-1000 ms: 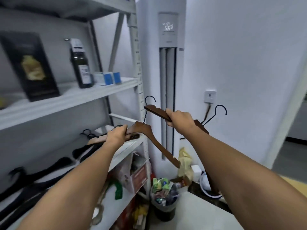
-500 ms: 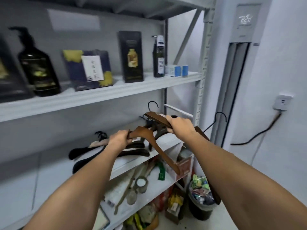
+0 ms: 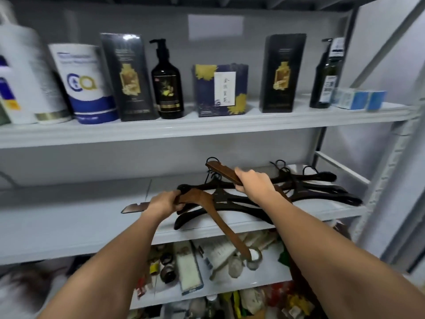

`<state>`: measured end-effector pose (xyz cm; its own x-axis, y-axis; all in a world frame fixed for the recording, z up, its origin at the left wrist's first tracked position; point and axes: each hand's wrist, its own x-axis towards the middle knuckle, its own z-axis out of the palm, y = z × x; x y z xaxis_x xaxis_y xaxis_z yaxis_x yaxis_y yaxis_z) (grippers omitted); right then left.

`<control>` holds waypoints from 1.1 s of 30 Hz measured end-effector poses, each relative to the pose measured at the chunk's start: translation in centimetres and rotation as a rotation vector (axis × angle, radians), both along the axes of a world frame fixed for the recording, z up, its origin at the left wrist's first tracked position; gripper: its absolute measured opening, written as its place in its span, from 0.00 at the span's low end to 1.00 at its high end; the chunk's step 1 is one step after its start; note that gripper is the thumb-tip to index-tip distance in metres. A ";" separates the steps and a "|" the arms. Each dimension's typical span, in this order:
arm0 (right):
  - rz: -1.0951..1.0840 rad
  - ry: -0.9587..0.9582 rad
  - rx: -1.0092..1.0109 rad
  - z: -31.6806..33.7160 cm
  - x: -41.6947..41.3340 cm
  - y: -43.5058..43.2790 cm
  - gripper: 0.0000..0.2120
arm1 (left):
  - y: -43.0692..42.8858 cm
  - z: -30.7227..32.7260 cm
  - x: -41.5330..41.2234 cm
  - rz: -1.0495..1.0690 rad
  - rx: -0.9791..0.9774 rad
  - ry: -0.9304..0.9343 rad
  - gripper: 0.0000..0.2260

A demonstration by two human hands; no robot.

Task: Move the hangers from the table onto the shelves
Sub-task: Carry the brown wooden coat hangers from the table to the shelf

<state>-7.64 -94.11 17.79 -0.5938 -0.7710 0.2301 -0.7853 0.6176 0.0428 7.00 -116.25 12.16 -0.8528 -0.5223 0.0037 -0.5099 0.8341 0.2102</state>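
Observation:
My left hand [image 3: 164, 201] grips a brown wooden hanger [image 3: 215, 214] near its neck; one arm slants down past the shelf's front edge, the other pokes out left of my fist. My right hand [image 3: 251, 183] holds a second brown hanger [image 3: 220, 170] by one arm, above the middle shelf [image 3: 69, 217]. Several dark hangers [image 3: 317, 188] lie piled on that shelf's right half, under and behind both hands. The table is out of view.
The upper shelf [image 3: 207, 127] carries bottles, dark boxes and a white canister. The lower shelf [image 3: 230, 288] is crowded with packets and small jars. A grey upright post [image 3: 395, 157] bounds the rack on the right.
The view has swung left and closer to the rack. Both hands, each still holding its hanger, now hover over the middle shelf and the pile of dark hangers.

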 end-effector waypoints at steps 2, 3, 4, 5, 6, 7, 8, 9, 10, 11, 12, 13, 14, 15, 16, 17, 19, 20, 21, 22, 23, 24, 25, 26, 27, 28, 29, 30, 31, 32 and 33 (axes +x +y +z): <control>0.046 -0.019 0.008 -0.6 0.3 -1.5 0.15 | -0.8 -0.1 1.6 0.045 0.007 0.005 0.08; 0.069 -0.010 0.017 -0.8 0.5 -2.1 0.16 | -1.1 -0.2 2.4 0.064 0.002 0.014 0.08; 0.085 0.005 0.027 -1.0 0.7 -2.7 0.18 | -1.4 -0.3 3.0 0.078 -0.008 0.025 0.08; 0.103 0.024 0.037 -1.2 1.0 -3.3 0.19 | -1.8 -0.4 3.8 0.095 -0.019 0.034 0.08; 0.119 0.046 0.049 -1.3 1.3 -3.9 0.21 | -2.1 -0.6 4.6 0.111 -0.029 0.040 0.09; 0.137 0.069 0.062 -1.5 1.6 -4.5 0.22 | -2.6 -0.7 5.3 0.124 -0.039 0.045 0.09; 0.156 0.088 0.068 -1.6 1.9 -5.2 0.24 | -3.0 -0.8 6.0 0.132 -0.044 0.049 0.09; 0.173 0.094 0.070 -1.7 2.2 -5.8 0.25 | -3.5 -1.0 6.5 0.138 -0.044 0.051 0.09; 0.191 0.086 0.073 -1.8 2.4 -6.6 0.26 | -4.0 -1.0 7.1 0.146 -0.042 0.054 0.09; 0.204 0.076 0.081 -2.0 2.7 -7.3 0.26 | -4.5 -1.1 7.6 0.153 -0.038 0.056 0.09; 0.211 0.067 0.095 -2.1 2.9 -8.1 0.26 | -5.2 -1.1 8.0 0.159 -0.039 0.060 0.09; 0.211 0.062 0.105 -2.1 3.2 -8.8 0.25 | -5.8 -1.1 8.3 0.163 -0.040 0.061 0.08; 0.207 0.055 0.111 -2.1 3.4 -9.4 0.24 | -6.4 -1.1 8.5 0.164 -0.044 0.060 0.09; 0.200 0.047 0.114 -2.0 3.8 -10.2 0.23 | -7.1 -0.9 8.8 0.162 -0.052 0.062 0.09; 0.189 0.039 0.120 -1.9 4.2 -11.0 0.23 | -7.9 -0.9 9.1 0.157 -0.058 0.065 0.08; 0.174 0.028 0.134 -1.8 4.7 -11.8 0.22 | -8.8 -0.8 9.4 0.150 -0.060 0.069 0.09; 0.144 0.004 0.169 -1.6 5.6 -13.5 0.20 | -10.7 -0.8 10.1 0.131 -0.058 0.074 0.09; 0.134 0.002 0.176 -1.5 6.1 -14.6 0.20 | -11.9 -0.8 10.6 0.122 -0.052 0.078 0.09; 0.126 0.006 0.173 -1.6 6.5 -15.6 0.21 | -13.2 -0.9 11.1 0.113 -0.046 0.084 0.10; 0.120 0.012 0.168 -1.6 7.1 -16.7 0.21 | -14.6 -1.1 11.7 0.107 -0.044 0.093 0.10; 0.118 0.017 0.164 -1.5 7.6 -17.6 0.21 | -15.9 -1.3 12.3 0.102 -0.044 0.103 0.11; 0.117 0.013 0.160 -1.4 8.0 -18.2 0.21 | -16.9 -1.5 12.8 0.101 -0.044 0.116 0.11; 0.114 0.002 0.155 -1.5 8.5 -19.1 0.20 | -18.0 -1.7 13.4 0.100 -0.043 0.127 0.11; 0.112 -0.010 0.148 -1.5 9.0 -19.8 0.20 | -19.0 -2.1 14.0 0.099 -0.041 0.132 0.11; 0.108 -0.013 0.146 -1.5 9.4 -20.6 0.20 | -19.9 -2.5 14.5 0.097 -0.039 0.136 0.10; 0.099 -0.010 0.149 -1.5 9.8 -21.2 0.21 | -20.6 -3.0 14.8 0.093 -0.036 0.139 0.10; 0.090 -0.005 0.154 -1.6 10.1 -21.8 0.21 | -21.2 -3.5 15.1 0.089 -0.035 0.142 0.10; 0.083 -0.003 0.156 -1.8 10.2 -22.5 0.22 | -21.7 -3.9 15.4 0.084 -0.028 0.143 0.09; 0.079 -0.004 0.158 -2.2 10.3 -23.1 0.22 | -22.3 -4.4 15.6 0.078 -0.021 0.145 0.09; 0.082 -0.002 0.159 -2.6 10.2 -23.6 0.23 | -22.8 -4.9 15.6 0.071 -0.015 0.148 0.09; 0.086 0.002 0.161 -3.1 10.1 -24.1 0.23 | -23.2 -5.4 15.7 0.061 -0.009 0.150 0.10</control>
